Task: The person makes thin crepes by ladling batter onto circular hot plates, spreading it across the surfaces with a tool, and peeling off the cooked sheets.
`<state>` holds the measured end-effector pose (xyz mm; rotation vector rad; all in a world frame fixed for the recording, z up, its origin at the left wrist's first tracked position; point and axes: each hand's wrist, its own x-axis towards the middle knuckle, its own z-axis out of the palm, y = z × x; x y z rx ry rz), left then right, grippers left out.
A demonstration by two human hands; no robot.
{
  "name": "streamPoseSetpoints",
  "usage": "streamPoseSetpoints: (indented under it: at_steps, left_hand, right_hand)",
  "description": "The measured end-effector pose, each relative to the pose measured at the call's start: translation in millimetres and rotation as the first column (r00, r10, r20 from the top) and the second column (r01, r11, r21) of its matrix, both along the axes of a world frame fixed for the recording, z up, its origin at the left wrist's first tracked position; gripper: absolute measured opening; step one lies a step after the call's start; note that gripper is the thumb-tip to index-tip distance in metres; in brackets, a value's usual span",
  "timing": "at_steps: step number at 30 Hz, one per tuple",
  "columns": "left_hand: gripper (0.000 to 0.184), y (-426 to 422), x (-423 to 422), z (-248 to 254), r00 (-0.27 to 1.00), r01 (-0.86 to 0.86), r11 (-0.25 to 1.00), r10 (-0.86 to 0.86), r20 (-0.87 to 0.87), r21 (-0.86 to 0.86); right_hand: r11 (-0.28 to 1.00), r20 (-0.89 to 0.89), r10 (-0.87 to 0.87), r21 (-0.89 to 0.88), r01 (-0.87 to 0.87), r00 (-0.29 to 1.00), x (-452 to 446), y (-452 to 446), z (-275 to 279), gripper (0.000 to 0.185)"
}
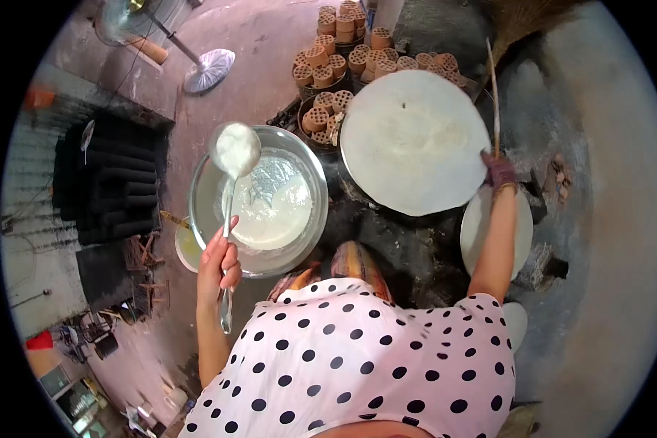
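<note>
My left hand [219,259] is closed around the handle of a metal ladle [228,201]. White batter [239,148] fills the ladle's bowl, which is held above the far left rim of a wide metal basin [321,204]. More of the same batter [270,215] lies in the basin. On my right hand [500,172] is a dark purple glove, and its fingers are wrapped round a long thin stick [495,95] that points away from me. That hand is at the right edge of a large round white disc [416,142]; whether it touches the disc I cannot tell.
Behind the disc, several clay-coloured perforated cylinders [321,77] are stacked in dark containers. A second round pale surface [474,233] is under my right forearm. Dark cylinders [117,182] are piled at the left, and a fan stand [210,71] stands at the far left.
</note>
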<state>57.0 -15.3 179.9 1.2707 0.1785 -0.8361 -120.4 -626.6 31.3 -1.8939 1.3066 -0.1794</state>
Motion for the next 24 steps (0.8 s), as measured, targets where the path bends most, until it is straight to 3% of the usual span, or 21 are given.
streamPoseSetpoints:
  at_steps: [1, 2, 3, 4, 5, 6, 8, 10, 13, 15, 16, 18, 19, 21, 22, 23, 24]
  left_hand:
    - [0.041, 1.1, 5.4, -3.8, 0.999, 0.048, 0.998, -0.048, 0.006, -0.034]
    - [0.041, 1.7, 9.7, -9.8, 0.995, 0.101, 0.993, -0.100, 0.013, -0.069]
    - [0.040, 1.3, 17.9, -23.6, 0.990, 0.108, 0.983, -0.120, -0.070, -0.148]
    - [0.040, 1.9, 21.0, -33.2, 0.984, 0.159, 0.975, -0.169, -0.053, -0.156]
    - [0.040, 1.4, 24.2, -40.5, 0.969, 0.146, 0.959, -0.188, -0.163, -0.242]
    - [0.040, -4.2, 27.4, -43.8, 0.936, 0.133, 0.939, -0.224, -0.272, -0.317]
    - [0.039, -6.3, 11.8, -37.7, 0.904, 0.327, 0.871, -0.401, -0.147, -0.368]
    - [0.039, -13.5, -13.6, -25.0, 0.762, 0.619, 0.784, -0.615, 0.202, 0.049]
    - [0.040, -43.9, -42.4, -42.9, 0.587, 0.806, 0.592, -0.800, 0.123, -0.001]
    - [0.041, -67.6, -70.7, -68.6, 0.403, 0.914, 0.399, -0.913, 0.056, -0.074]
    - [0.039, -74.2, -92.8, -68.3, 0.311, 0.948, 0.309, -0.950, 0.022, -0.072]
    - [0.038, -64.4, -139.9, -67.4, 0.148, 0.981, 0.146, -0.989, 0.007, -0.127]
    - [0.037, -62.5, -167.3, -64.3, 0.063, 0.984, 0.065, -0.998, -0.019, -0.167]
    - [0.036, -46.8, -220.6, -53.7, -0.060, 0.963, -0.009, -0.981, -0.183, -0.269]
    - [0.035, -38.4, -244.1, -60.7, -0.170, 0.938, -0.106, -0.970, -0.173, -0.329]
    - [0.035, -26.8, -271.0, -64.0, -0.236, 0.920, -0.127, -0.935, -0.266, -0.370]
    - [0.036, -15.3, -299.4, -62.9, -0.297, 0.902, -0.138, -0.886, -0.355, -0.408]
  right_hand:
    - [1.000, -0.108, 0.009, 0.005, -0.009, 0.994, -25.8, 11.4, -30.3, 0.054]
    - [0.993, -0.120, -0.115, 0.017, 0.118, 0.986, -39.1, 47.5, -51.5, 0.054]
    - [0.952, -0.246, -0.037, -0.305, -0.041, 0.969, -64.8, 54.6, -125.0, 0.049]
    - [0.954, 0.062, -0.286, -0.074, 0.291, 0.956, -79.2, 102.3, -149.4, 0.040]
    - [0.924, 0.170, -0.356, -0.080, 0.373, 0.919, -90.5, 146.9, -163.4, 0.031]
    - [0.703, 0.247, -0.698, 0.416, 0.577, 0.672, -80.2, 222.0, -91.0, 0.028]
    - [0.602, 0.220, -0.793, 0.422, 0.677, 0.568, -104.9, 308.4, -52.7, 0.030]
    - [0.378, 0.174, -0.924, 0.548, 0.746, 0.340, -151.2, 383.0, -48.2, 0.026]
    - [0.173, 0.200, -0.978, 0.594, 0.786, 0.064, -233.6, 498.9, -16.2, 0.027]
    - [0.080, 0.277, -0.953, 0.616, 0.784, -0.120, -292.6, 603.0, -3.4, 0.026]
    - [-0.040, 0.282, -0.924, 0.598, 0.800, -0.257, -327.0, 650.1, -8.4, 0.026]
    - [-0.157, 0.255, -0.900, 0.566, 0.810, -0.353, -412.8, 758.1, -41.3, 0.021]
    - [-0.217, 0.219, -0.902, 0.514, 0.830, -0.371, -448.0, 807.3, -38.8, 0.020]
    - [-0.284, -0.030, -0.959, 0.098, 0.954, -0.283, -519.4, 915.0, 6.3, 0.019]
    - [-0.233, -0.259, -0.927, -0.165, 0.958, -0.270, -550.2, 970.2, 43.9, 0.020]
    - [-0.170, -0.451, -0.832, -0.346, 0.923, -0.322, -571.6, 1020.7, 89.8, 0.022]
    - [-0.145, -0.535, -0.741, -0.463, 0.874, -0.406, -588.7, 1063.5, 132.1, 0.025]
